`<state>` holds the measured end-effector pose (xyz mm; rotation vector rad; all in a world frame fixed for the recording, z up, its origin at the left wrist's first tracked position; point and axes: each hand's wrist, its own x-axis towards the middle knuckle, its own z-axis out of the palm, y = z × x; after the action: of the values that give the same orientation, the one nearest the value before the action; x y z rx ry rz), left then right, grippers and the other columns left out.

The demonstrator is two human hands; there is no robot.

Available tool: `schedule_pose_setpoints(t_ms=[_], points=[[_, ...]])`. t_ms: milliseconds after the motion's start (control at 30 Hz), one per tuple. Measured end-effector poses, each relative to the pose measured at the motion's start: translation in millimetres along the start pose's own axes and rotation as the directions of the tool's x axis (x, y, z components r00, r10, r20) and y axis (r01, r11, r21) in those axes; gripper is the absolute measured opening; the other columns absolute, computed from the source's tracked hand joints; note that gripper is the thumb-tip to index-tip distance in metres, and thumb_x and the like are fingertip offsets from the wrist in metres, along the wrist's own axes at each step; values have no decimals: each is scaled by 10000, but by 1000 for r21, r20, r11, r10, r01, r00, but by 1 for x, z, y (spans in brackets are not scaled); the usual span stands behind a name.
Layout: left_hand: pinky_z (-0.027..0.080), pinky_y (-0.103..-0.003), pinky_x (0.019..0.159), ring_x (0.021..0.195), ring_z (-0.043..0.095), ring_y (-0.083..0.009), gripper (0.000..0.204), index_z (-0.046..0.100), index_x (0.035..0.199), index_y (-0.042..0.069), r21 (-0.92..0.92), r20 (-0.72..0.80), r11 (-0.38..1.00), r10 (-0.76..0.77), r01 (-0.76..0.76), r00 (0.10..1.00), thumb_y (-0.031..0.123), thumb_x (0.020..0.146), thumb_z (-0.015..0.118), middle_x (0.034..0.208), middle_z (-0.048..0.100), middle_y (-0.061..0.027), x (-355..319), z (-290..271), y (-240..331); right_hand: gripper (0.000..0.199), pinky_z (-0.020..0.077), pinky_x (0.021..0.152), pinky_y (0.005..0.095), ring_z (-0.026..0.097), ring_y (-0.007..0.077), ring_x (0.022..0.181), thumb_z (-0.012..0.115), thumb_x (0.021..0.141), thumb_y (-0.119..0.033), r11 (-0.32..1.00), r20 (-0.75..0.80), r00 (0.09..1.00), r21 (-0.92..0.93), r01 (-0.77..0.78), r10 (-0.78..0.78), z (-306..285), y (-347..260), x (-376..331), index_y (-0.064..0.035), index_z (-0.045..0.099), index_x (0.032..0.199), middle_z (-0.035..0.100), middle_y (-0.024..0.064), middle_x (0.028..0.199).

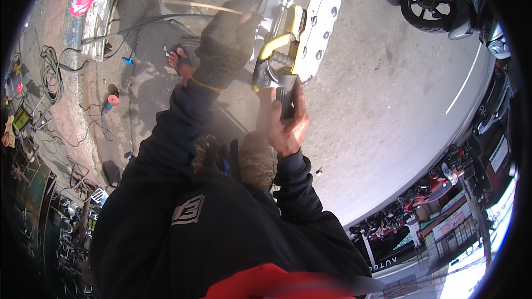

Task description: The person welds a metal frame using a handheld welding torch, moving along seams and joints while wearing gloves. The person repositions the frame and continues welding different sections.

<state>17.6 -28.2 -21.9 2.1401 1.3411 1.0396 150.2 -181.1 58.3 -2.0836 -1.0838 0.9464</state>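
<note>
Concrete ground [388,77], street edge; the work lies toward its far edge, ahead of the person's feet.

Metal panel [318,16]: pale, long, studded with bolts or holes, lying on the ground at the top of the view. Looks rigid and heavy, with hard edges; best lifted by its long edges, not by one corner.

Power tool [280,58]: yellow guard or handle, black grip, set against the panel's near edge. Likely dense and stiff, and it would kick if run, so it wants both hands, one on each grip.

Left hand [224,44]: knit glove, fingers curled around a thin pale rod [199,5] near the tool's top.

Right hand [285,119]: bare, fingers wrapped tight around the black grip.

Orange-tipped grinder [111,101] and cables [52,72] lie well apart, toward the left edge.
</note>
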Motion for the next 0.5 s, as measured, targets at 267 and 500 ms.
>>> schedule_pose_setpoints(t_ms=[267, 500], points=[[575, -405, 824, 1001, 685, -316, 366, 692, 1165, 56, -103, -10, 988, -113, 112, 994, -4, 806, 661, 1152, 711, -115, -4, 3, 6, 652, 476, 1056, 404, 615, 385, 1259, 566, 894, -37, 997, 25, 1000, 80, -21, 19, -2, 0, -1, 143, 374, 1491, 585, 362, 1334], [573, -408, 827, 986, 687, -315, 387, 684, 1188, 62, -59, -44, 998, -22, 19, 999, 7, 805, 668, 1182, 706, -114, -6, 4, 0, 653, 474, 1058, 404, 612, 389, 1263, 565, 894, -37, 996, 22, 1000, 90, -19, 18, 0, 5, -2, 144, 372, 1491, 580, 366, 1338]])
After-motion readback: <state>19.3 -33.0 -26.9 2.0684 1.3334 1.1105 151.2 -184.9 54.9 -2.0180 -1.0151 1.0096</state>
